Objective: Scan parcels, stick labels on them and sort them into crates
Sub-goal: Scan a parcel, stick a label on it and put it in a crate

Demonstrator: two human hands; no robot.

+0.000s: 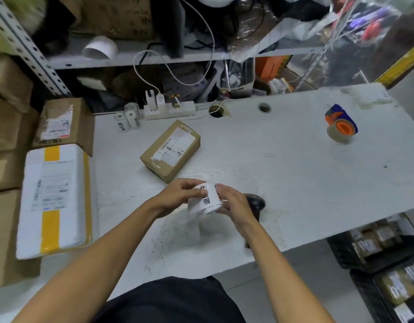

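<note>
Single head-worn wide-angle view, looking forward and steeply down, close over white table (pixel 283 173)

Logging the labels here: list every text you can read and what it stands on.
"退回件": small label roll standing at the table's back edge.
"退", further characters hidden: label roll held by left hand and right hand.
Shipping labels on small box, white parcel, left box: too blurred.

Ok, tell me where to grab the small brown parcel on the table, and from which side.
Probably best from above, fingers across the two long side walls of the small brown parcel. It lies flat on the table, label up, turned diagonally and narrow enough to span. Both hands hold the label roll, so free one first.
</note>
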